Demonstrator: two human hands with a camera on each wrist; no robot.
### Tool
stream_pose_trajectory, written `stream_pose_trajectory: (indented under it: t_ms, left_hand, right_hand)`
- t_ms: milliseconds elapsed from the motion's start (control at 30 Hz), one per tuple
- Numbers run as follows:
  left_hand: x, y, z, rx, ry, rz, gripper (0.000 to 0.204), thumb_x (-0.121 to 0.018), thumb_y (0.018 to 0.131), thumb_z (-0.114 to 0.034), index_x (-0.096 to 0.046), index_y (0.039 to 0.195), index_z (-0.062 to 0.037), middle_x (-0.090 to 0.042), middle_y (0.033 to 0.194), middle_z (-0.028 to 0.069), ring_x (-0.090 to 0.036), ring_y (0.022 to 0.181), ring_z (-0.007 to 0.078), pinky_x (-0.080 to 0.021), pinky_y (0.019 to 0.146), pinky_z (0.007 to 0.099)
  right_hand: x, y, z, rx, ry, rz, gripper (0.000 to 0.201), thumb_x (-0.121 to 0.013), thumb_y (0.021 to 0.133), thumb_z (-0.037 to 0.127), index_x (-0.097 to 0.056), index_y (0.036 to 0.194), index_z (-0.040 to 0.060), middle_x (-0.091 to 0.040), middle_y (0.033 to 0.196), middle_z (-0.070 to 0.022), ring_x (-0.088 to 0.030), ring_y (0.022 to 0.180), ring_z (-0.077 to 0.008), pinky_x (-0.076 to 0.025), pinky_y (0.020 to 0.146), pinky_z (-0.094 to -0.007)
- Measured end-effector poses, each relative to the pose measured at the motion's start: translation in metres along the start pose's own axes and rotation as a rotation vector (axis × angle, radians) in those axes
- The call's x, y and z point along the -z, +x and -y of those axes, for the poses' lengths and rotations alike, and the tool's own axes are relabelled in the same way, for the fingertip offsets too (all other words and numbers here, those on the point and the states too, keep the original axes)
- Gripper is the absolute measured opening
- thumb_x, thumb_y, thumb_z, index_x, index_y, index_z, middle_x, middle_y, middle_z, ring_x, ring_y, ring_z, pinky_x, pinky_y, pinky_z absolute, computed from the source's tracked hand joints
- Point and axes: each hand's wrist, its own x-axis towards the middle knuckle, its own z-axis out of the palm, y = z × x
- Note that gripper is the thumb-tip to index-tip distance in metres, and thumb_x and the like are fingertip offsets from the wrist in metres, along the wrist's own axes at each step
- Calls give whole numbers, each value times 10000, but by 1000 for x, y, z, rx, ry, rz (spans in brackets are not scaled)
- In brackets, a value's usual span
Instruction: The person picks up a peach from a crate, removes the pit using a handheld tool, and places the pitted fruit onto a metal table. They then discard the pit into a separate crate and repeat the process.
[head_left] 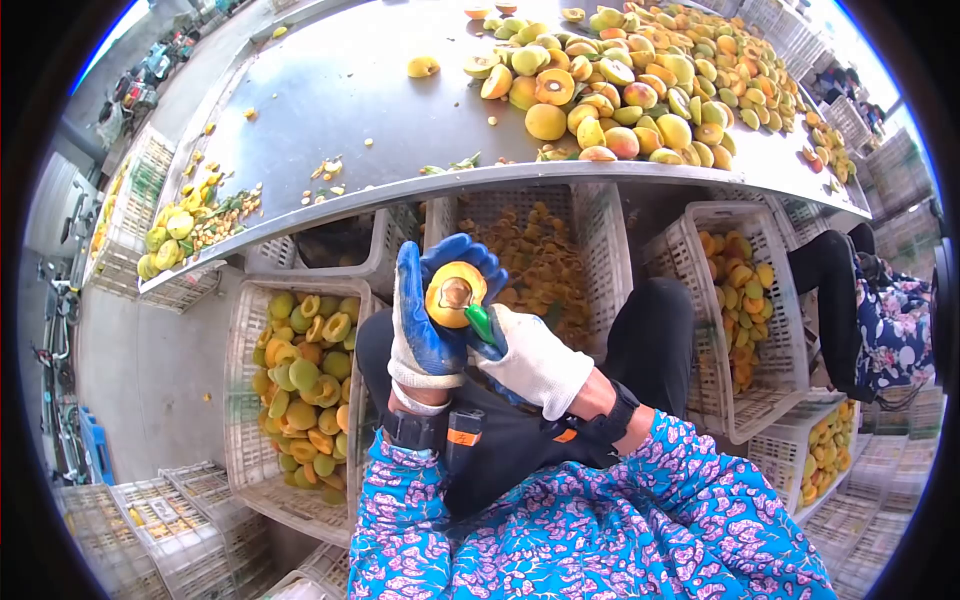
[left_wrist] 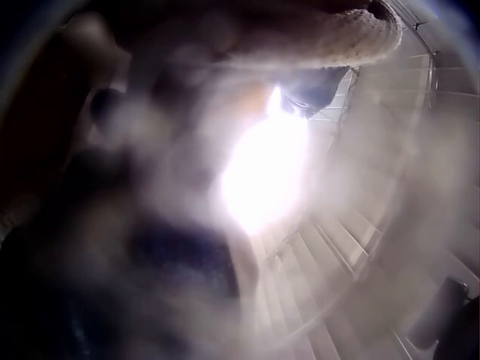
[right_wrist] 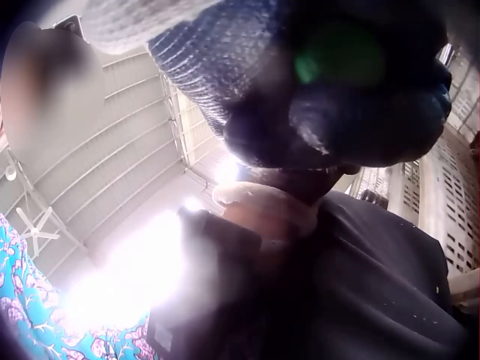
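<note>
A halved yellow fruit (head_left: 456, 292), cut face up with a brown pit in its middle, lies in my left hand (head_left: 425, 320), whose blue-coated glove fingers curl round it. My right hand (head_left: 530, 360), in a white and blue glove, grips a green handle (head_left: 480, 323) at the fruit's lower right edge. Whatever blade the handle has is too small to tell. In the right wrist view the dark glove fingers of my right hand (right_wrist: 330, 112) curl round the green handle (right_wrist: 341, 60). Glare blurs most of the left wrist view.
A metal table (head_left: 330, 120) holds a big heap of fruit (head_left: 640, 90) at the right and scraps at the left. Below stand crates: whole and halved fruit (head_left: 305, 385) at left, cut pieces (head_left: 540, 270) between the knees, more fruit (head_left: 738, 300) at right. Another person's leg (head_left: 830, 300) is far right.
</note>
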Motion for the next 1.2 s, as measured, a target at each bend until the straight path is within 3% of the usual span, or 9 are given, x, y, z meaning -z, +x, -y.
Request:
stream_pose_trajectory:
  t_ms: [67,233,400,533,667,900,1000,1100,1200]
  left_hand:
    - [-3,-4,1,-95,52,-66,565,-381,963,-507,-630,1010,-2,-664,880,141,-652,814,267,-544,787,414]
    - [14,-4,-6,-11,78,22,565,-388,962,-501,-645,906,-1,-661,808,139,-652,724,258,-557,676,371]
    - [18,-3,-7,25,154,-28,580,-393,967,-481,-644,865,31,-658,745,150,-651,644,251,-555,619,336]
    - [27,-1,1,-69,375,-16,568,-391,977,-450,-641,877,50,-660,741,158,-650,614,238,-554,582,319]
    - [23,2,-3,54,219,-41,568,-402,967,-477,-647,869,26,-661,739,148,-648,616,241,-553,589,323]
    - [16,2,-5,49,95,-96,562,-430,949,-501,-649,865,9,-661,739,138,-646,618,242,-556,588,330]
    - [25,6,-1,10,197,-95,525,-474,942,-473,-649,852,14,-657,706,128,-637,575,224,-546,556,308]
    - [16,4,3,-150,513,-118,491,-524,930,-441,-653,814,18,-653,677,117,-628,542,201,-532,527,286]
    - [6,3,2,-109,553,-70,488,-552,915,-442,-659,766,10,-652,667,108,-624,537,182,-522,523,267]
  right_hand:
    - [-4,-1,2,6,25,-14,307,-633,824,231,-506,889,-41,-619,754,-264,-615,728,-419,-485,622,-457]
    - [-9,-4,1,6,-60,61,239,-638,824,149,-519,973,5,-631,788,-211,-629,726,-390,-493,606,-426]
    - [1,-5,4,19,-197,151,295,-617,821,218,-505,884,-47,-624,742,-257,-625,711,-408,-496,625,-456]
    - [13,-9,7,-17,-344,191,284,-579,869,225,-499,932,-41,-606,696,-213,-621,662,-383,-481,562,-433]
    - [1,-5,-3,95,-165,126,263,-614,851,210,-514,940,-17,-614,723,-219,-621,677,-393,-485,577,-446]
    - [-10,-2,5,-33,-29,68,359,-615,846,268,-501,907,-67,-625,761,-265,-627,746,-413,-495,638,-457]
    - [-7,0,6,-74,-126,126,326,-612,847,239,-500,925,-57,-625,753,-251,-627,730,-407,-490,623,-457]
    - [-1,-2,0,-90,-200,161,268,-608,850,199,-496,939,-28,-620,734,-226,-622,692,-400,-479,587,-460]
    - [3,-4,-13,-67,-197,203,253,-600,854,204,-502,932,-16,-617,741,-228,-619,691,-399,-477,583,-455]
